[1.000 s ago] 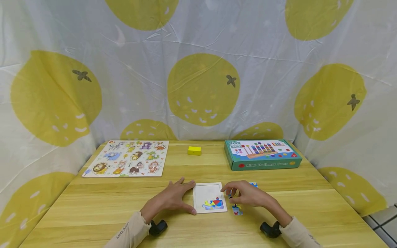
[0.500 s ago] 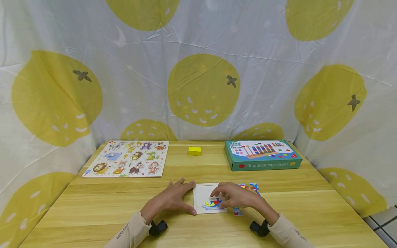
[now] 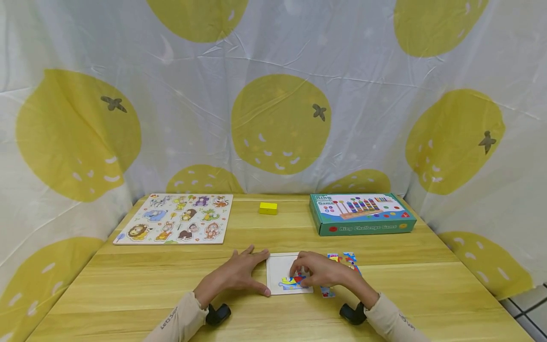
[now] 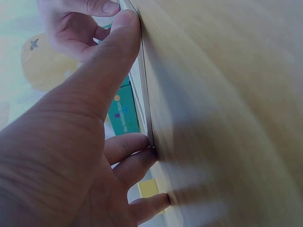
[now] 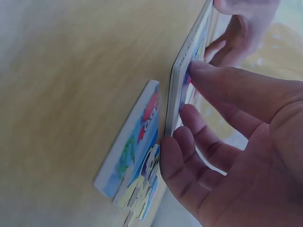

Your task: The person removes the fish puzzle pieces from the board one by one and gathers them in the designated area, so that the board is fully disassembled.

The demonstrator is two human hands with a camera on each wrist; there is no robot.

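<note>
A small white puzzle tray [image 3: 279, 262] lies flat before me, with a few joined puzzle pieces [image 3: 288, 286] in its lower right part. My left hand [image 3: 239, 271] rests at the tray's left side, fingers spread; its thumb touches the near corner and its fingertips the far one. From the right, my right hand [image 3: 326, 270] reaches over the tray, its bent thumb and fingers on a red and blue puzzle piece [image 3: 299, 279], partly hidden. In the right wrist view, its thumb [image 5: 203, 68] lies on the pieces. Loose puzzle pieces [image 5: 130, 142] lie beside the tray, partly under that hand.
At the back left lies an animal peg puzzle board [image 3: 173, 219]. A yellow block [image 3: 268, 208] stands at the back middle, a green Ring Challenge Game box [image 3: 363, 214] at the back right. A lemon-print curtain [image 3: 279, 123] closes off the table's far side.
My right hand has moved left from the loose pieces onto the tray's lower right part, uncovering more loose pieces. The left hand stays where it was.
</note>
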